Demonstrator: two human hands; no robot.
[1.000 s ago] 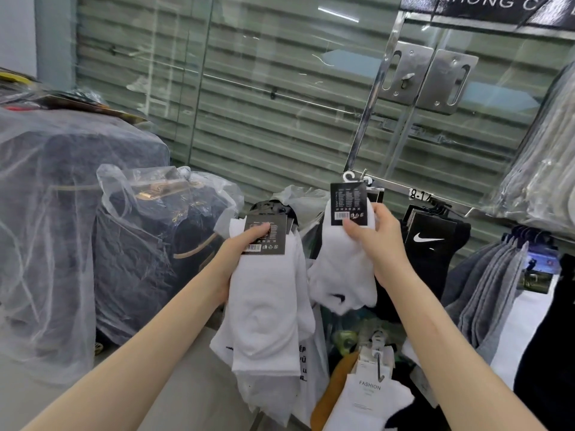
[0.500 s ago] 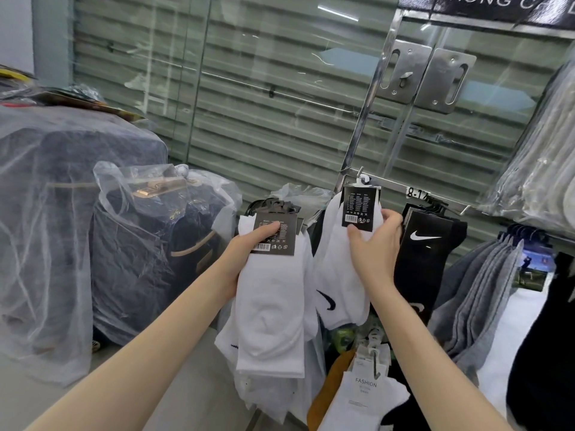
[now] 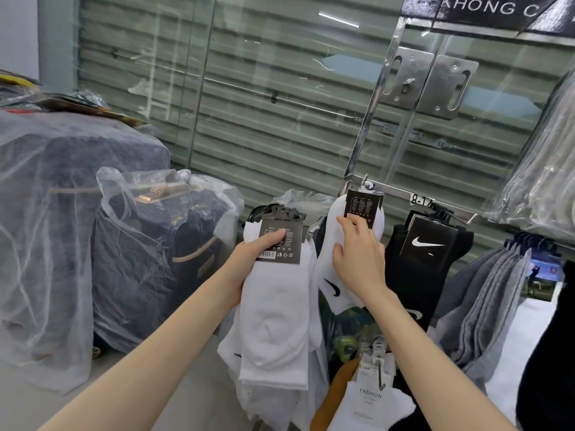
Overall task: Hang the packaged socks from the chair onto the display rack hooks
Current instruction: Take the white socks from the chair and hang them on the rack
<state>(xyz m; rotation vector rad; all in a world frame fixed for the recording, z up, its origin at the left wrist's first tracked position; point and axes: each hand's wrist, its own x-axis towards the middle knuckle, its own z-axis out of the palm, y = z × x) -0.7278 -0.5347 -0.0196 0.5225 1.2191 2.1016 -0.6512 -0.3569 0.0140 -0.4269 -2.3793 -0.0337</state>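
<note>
Sock pack point(image 3: 362, 203) hangs on rack rail point(image 3: 401, 191); sock bundle point(image 3: 273, 306) just L, logo socks point(image 3: 426, 244) R, wrapped luggage point(image 3: 149, 259) far L.

Glass doors point(image 3: 339, 98), far: steel lock plates point(image 3: 429, 79), grey roller shutter point(image 3: 264, 157) behind. Plastic-wrapped suitcases point(image 3: 62, 228), left. Pale floor point(image 3: 186, 384), near.

sock pack point(image 3: 327, 259) raised to rack bar point(image 3: 395, 191)
</note>
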